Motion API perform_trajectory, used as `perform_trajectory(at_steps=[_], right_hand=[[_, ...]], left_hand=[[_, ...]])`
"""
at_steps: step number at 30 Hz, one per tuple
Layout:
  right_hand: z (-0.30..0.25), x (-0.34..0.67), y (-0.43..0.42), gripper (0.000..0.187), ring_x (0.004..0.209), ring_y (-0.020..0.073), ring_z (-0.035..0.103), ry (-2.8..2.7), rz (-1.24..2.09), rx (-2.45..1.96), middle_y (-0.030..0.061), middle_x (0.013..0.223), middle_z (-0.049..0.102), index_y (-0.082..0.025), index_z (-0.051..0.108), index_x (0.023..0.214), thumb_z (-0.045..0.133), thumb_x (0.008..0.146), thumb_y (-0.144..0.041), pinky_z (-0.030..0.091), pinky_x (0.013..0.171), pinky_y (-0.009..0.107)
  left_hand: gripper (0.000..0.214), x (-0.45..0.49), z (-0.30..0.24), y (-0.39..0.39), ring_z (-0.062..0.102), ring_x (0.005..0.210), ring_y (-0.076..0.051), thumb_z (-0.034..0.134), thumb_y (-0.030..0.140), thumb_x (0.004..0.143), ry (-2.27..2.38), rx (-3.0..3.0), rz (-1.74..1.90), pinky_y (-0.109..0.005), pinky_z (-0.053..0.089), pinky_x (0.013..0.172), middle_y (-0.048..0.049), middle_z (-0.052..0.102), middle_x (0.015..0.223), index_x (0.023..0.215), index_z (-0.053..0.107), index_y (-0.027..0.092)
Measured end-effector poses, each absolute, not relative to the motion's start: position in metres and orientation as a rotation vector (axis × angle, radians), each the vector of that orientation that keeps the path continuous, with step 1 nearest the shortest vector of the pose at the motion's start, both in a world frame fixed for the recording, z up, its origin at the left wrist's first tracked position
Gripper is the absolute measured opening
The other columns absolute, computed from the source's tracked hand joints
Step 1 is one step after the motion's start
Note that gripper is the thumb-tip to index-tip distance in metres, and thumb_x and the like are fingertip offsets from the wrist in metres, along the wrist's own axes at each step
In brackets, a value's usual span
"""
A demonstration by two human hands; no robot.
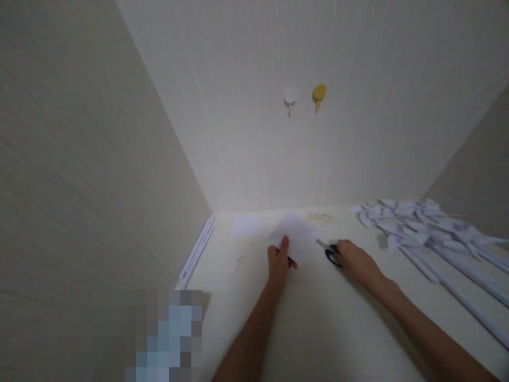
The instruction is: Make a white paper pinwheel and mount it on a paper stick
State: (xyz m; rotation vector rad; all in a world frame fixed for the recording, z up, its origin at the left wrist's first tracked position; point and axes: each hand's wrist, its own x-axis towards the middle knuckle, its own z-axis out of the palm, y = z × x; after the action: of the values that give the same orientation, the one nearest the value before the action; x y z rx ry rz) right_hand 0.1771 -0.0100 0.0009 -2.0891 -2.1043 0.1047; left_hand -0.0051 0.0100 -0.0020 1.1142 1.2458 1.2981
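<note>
The person's right hand (353,257) is closed round the black handles of the scissors (326,247), whose tip points at the right side of the paper (301,233); whether they touch cannot be told. The left hand (279,261) pinches that white sheet at its near side, thumb on top, with most of it spreading beyond and rightward. The sheet should be light, thin and easily creased (a gentle thumb-and-finger hold near an edge suits it). Farther off, left of it, a paper square (246,225) lies near the wall (254,175).
</note>
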Motion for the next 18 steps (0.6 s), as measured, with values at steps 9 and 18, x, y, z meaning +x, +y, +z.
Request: perform_trajectory(at_steps=[9,18], right_hand=[[0.011,0.194,-0.025,0.026,0.041,0.0091,0.040,-1.430,1.023,-1.521,0.0011,0.059,0.052,-0.016,0.049,0.071,0.046,0.070,-0.042,0.029,0.040,0.022],[-0.004,0.148,-0.059,0.033,0.047,0.0076,0.038,-0.963,1.428,-1.125,0.0010,0.061,0.048,-0.015,0.055,0.079,0.057,0.064,-0.044,0.023,0.038,0.019]], left_hand=[[0.044,-0.004,0.003,0.014,0.038,0.024,-0.007,0.047,0.042,0.068,1.256,1.099,1.287,-0.019,0.028,0.030,-0.0024,0.048,0.028,0.037,0.049,0.012],[0.022,-0.004,0.004,0.016,0.057,0.043,-0.013,0.058,0.029,0.061,1.111,1.049,1.252,-0.020,0.041,0.041,-0.0048,0.062,0.054,0.065,0.060,0.008]])
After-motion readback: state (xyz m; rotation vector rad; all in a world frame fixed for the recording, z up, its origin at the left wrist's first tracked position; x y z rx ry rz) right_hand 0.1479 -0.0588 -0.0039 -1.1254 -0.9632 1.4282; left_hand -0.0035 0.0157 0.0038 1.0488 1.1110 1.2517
